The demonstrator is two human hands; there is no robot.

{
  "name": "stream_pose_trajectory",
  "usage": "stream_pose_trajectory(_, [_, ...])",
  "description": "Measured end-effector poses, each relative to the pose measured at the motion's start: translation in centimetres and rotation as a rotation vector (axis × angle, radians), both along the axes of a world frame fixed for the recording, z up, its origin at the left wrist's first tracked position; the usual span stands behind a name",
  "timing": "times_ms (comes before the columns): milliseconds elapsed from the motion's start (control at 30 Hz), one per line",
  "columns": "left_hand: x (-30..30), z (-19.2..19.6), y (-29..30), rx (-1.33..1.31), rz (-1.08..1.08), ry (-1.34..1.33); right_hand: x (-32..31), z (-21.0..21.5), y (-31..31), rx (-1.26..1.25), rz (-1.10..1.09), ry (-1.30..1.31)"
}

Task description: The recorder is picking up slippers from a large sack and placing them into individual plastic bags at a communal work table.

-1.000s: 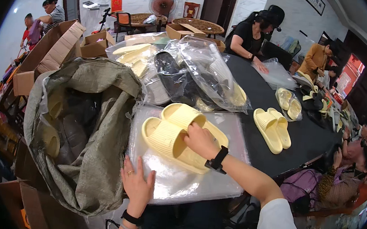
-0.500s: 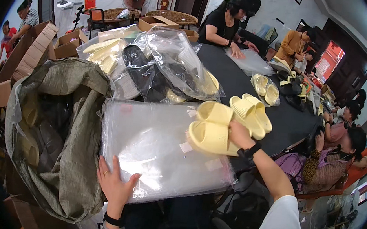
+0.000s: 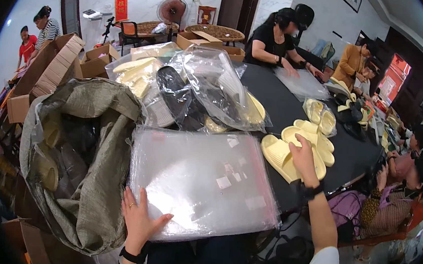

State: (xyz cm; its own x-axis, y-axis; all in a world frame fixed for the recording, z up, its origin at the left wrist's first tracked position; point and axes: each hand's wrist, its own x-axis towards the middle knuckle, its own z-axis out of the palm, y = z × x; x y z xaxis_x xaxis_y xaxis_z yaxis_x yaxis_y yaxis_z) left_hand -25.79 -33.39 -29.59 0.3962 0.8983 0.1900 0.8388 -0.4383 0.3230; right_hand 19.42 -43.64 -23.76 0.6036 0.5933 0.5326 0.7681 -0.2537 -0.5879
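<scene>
My left hand [image 3: 140, 222] lies with fingers spread on the near left corner of a stack of clear plastic bags [image 3: 192, 176]. On the black table to the right of the stack, my right hand [image 3: 304, 160] rests over a pair of pale yellow slide slippers [image 3: 273, 152]. Its visible fingertips stand apart, and the other fingers are partly hidden. Just behind, another pair of yellow slippers [image 3: 325, 149] is partly covered by the first. Farther back is a bagged yellow pair [image 3: 319, 117].
At the left, an open woven sack [image 3: 98, 192] holds bagged slippers. Behind the bags, wrapped slippers [image 3: 210, 88] form a heap, with cardboard boxes [image 3: 95, 65] beyond. Across the table, a person in black [image 3: 275, 46] handles clear bags. Other people sit along the right.
My right hand has carried the yellow slippers from above the bag stack rightward onto the table, and its fingers have loosened. My left hand stays on the bags.
</scene>
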Motion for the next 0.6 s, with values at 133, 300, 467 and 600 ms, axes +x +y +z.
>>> stream_pose_trajectory(133, [0.0, -0.5, -0.4, 0.029, 0.046, 0.022, -12.6, 7.1, 1.1, 0.111, 0.427, 0.288])
stream_pose_trajectory(300, [-1.0, -0.1, -0.2, -0.018, 0.038, 0.056, -19.2, 1.9, 2.4, -0.172, 0.677, -0.171])
stream_pose_trajectory(467, [-0.5, 1.4, 0.1, 0.016, -0.127, 0.087, -18.7, -2.8, 0.2, -0.479, 0.706, -0.146])
stream_pose_trajectory(600, [0.5, 8.4, 0.3, -0.009, -0.385, 0.068, -18.2, -5.2, 0.7, -0.479, 0.713, -0.043])
